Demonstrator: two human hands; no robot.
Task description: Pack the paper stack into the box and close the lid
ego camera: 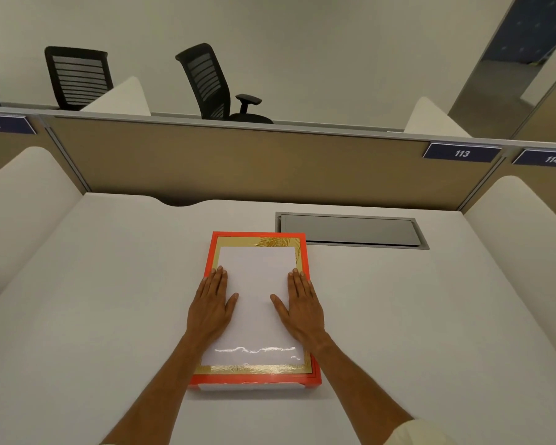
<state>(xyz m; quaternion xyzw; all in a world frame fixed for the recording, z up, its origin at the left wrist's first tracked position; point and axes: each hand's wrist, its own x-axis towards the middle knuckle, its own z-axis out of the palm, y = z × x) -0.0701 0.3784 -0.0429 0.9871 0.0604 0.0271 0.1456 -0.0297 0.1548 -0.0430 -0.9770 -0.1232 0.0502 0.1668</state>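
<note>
Under both sets of fingertips: the white top face of the box (257, 303), red-rimmed with a gold border. Left hand (212, 305) flat near the left edge, right hand (302, 305) flat near the right edge. Fingers extended and close together, thumbs angled inward toward each other. Palms down, gripping nothing, just resting or pressing.

Between the thumbs: bare white panel with a glossy reflection toward the near end, so it looks like a lid window or laminated face. Can't tell for sure whether it's lid or top sheet.

Below the wrists: the near edge of the box shows a white strip under the red rim. Could be the paper stack (251, 386) edge or the box base; can't tell which. My read: stack is inside, lid is on, and this is the seating step.

Doing it well: press evenly with both palms, then run fingertips out to the corners, far ones first. Check that the near rim sits flush all round with no paper pinched in that white gap. Keep the force straight down so the box doesn't slide on the desk (109, 284).

Beyond the fingertips: grey cable hatch (350, 231) just past the far right corner, apart from the box. Further out, the tan partition (238, 162) with label 113 (462, 153).
</note>
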